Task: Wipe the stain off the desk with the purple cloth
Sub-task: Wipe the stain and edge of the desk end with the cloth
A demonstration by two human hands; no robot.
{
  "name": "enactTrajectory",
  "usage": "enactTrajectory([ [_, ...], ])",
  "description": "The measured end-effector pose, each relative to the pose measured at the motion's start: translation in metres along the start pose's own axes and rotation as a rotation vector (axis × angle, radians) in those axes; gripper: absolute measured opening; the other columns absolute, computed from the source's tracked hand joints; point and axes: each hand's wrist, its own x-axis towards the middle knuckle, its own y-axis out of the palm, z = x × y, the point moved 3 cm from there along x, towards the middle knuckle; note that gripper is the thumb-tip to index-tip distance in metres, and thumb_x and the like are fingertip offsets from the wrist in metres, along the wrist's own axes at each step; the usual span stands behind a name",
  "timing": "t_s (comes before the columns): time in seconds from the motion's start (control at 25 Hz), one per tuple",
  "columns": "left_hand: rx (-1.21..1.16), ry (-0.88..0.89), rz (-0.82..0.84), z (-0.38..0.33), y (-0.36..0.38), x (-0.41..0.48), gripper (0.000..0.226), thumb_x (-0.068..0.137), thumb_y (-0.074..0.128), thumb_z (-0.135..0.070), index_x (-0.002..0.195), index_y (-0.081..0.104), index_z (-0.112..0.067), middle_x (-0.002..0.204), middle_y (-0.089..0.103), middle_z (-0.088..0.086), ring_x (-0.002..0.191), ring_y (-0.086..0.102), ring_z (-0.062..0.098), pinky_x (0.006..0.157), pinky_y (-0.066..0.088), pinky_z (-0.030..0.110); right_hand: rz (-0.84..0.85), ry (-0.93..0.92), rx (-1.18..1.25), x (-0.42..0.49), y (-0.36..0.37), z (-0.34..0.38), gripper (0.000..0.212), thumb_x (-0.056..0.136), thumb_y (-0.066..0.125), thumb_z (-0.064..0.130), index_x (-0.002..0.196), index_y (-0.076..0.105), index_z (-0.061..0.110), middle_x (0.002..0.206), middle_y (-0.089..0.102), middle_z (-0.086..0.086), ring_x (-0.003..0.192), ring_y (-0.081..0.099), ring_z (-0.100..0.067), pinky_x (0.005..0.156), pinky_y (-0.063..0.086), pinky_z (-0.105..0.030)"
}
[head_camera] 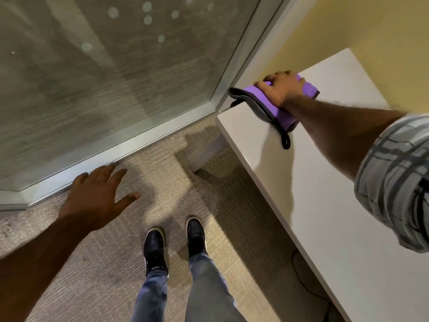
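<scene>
A white desk fills the right side of the head view. At its far left corner lies the purple cloth, grey-edged with a black loop hanging toward me. My right hand presses down on the cloth with fingers curled over it, near the desk's left edge. No stain shows on the visible desk surface; the cloth covers what is under it. My left hand hovers over the carpet at the left, fingers spread, holding nothing.
A frosted glass wall with a metal frame runs along the left and back. A yellow wall stands behind the desk. My feet in dark shoes stand on beige carpet beside the desk leg. A black cable lies under the desk.
</scene>
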Motion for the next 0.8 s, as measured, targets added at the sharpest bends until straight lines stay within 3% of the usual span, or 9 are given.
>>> enactTrajectory([
  [0.2, -0.007, 0.021, -0.012, -0.016, -0.013, 0.012, 0.1, 0.077, 0.01, -0.086, 0.15, 0.033, -0.021, 0.159, 0.029, 0.012, 0.146, 0.029, 0.029, 0.117, 0.02, 0.053, -0.02, -0.165, 0.091, -0.055, 0.004, 0.042, 0.083, 0.075, 0.022, 0.09, 0.118, 0.065, 0.034, 0.121, 0.062, -0.004, 0.125, 0.042, -0.032, 0.105, 0.023, -0.055],
  [0.36, -0.023, 0.022, -0.012, -0.03, -0.018, 0.018, 0.099, 0.077, 0.009, -0.086, 0.151, 0.031, -0.023, 0.16, 0.028, 0.011, 0.148, 0.026, 0.028, 0.118, 0.02, 0.053, -0.03, -0.334, 0.097, -0.11, 0.018, 0.084, 0.082, 0.064, 0.041, 0.094, 0.125, 0.056, 0.042, 0.13, 0.052, -0.004, 0.133, 0.035, -0.032, 0.105, 0.012, -0.077],
  [0.48, -0.014, 0.037, 0.019, -0.039, -0.018, 0.024, 0.098, 0.077, 0.01, -0.085, 0.152, 0.029, -0.024, 0.161, 0.026, 0.01, 0.148, 0.025, 0.027, 0.117, 0.019, 0.054, -0.036, -0.45, 0.034, -0.139, 0.03, 0.105, 0.061, 0.074, 0.061, 0.062, 0.129, 0.055, 0.039, 0.144, 0.042, -0.012, 0.142, 0.023, -0.042, 0.102, 0.01, -0.083],
  [0.6, 0.039, 0.055, 0.034, -0.044, -0.017, 0.025, 0.097, 0.078, 0.01, -0.085, 0.152, 0.028, -0.024, 0.16, 0.029, 0.01, 0.147, 0.028, 0.028, 0.117, 0.021, 0.054, -0.047, -0.439, -0.03, -0.16, 0.041, 0.108, 0.043, 0.09, 0.058, 0.03, 0.133, 0.056, 0.031, 0.162, 0.018, -0.012, 0.15, 0.003, -0.044, 0.107, 0.008, -0.08],
  [0.8, 0.089, 0.106, 0.045, -0.058, -0.02, 0.038, 0.097, 0.078, 0.011, -0.085, 0.151, 0.029, -0.023, 0.157, 0.035, 0.012, 0.144, 0.032, 0.03, 0.115, 0.024, 0.056, -0.013, -0.357, -0.009, -0.208, 0.05, 0.079, 0.046, 0.097, 0.036, 0.024, 0.14, 0.048, 0.028, 0.166, 0.007, -0.011, 0.151, -0.007, -0.042, 0.111, 0.002, -0.075],
])
